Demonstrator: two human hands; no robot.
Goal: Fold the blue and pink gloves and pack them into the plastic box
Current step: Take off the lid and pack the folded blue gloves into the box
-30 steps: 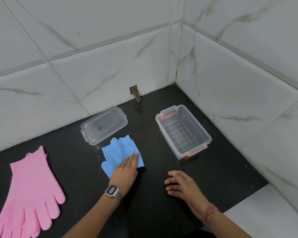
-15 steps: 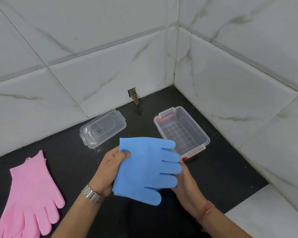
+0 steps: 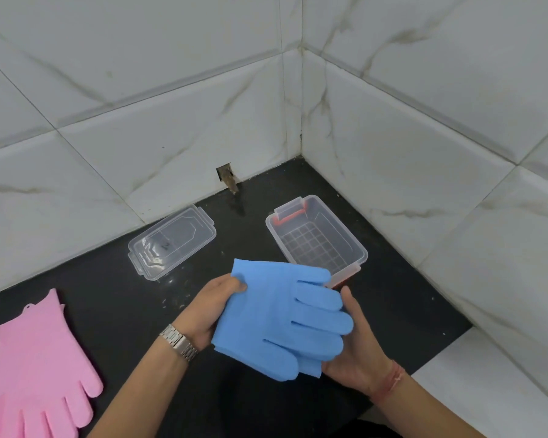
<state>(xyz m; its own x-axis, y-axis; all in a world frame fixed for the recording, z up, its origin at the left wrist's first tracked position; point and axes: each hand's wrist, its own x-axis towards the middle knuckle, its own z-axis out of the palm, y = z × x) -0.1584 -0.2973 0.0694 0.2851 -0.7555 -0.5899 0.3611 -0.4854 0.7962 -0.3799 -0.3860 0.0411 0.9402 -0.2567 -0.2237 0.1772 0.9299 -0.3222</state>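
Far left of the box [image 3: 317, 238], the pink gloves [image 3: 35, 368] lie flat on the black worktop [image 3: 114, 298], cuffs toward the wall and fingers toward the person, untouched and not yet folded. Nearer the box on its left, the clear lid [image 3: 171, 241] lies by the wall, so the box stands open and ready. Just in front of the box and raised off the worktop, the blue gloves [image 3: 279, 320] are held between both hands as a flat stack, a second layer showing along the lower edge. The left hand [image 3: 209, 311] grips the cuff end, its fingers curled over the edge and pinching it against the palm. The right hand [image 3: 358, 349] cups the glove-finger end from beneath; its thumb stands up beside the glove tips, and I cannot tell how its other fingers lie, since the gloves hide them. The step in hand looks like folding the blue pair down to box size. To do it well, I would keep the layers aligned, bring the glove-finger end over toward the cuff in one clean fold, and press the crease flat, because this rubbery material will likely spring open if released loosely. The folded bundle should end up narrower than the box opening, which sits close behind the right hand, its near edge partly hidden by the gloves.
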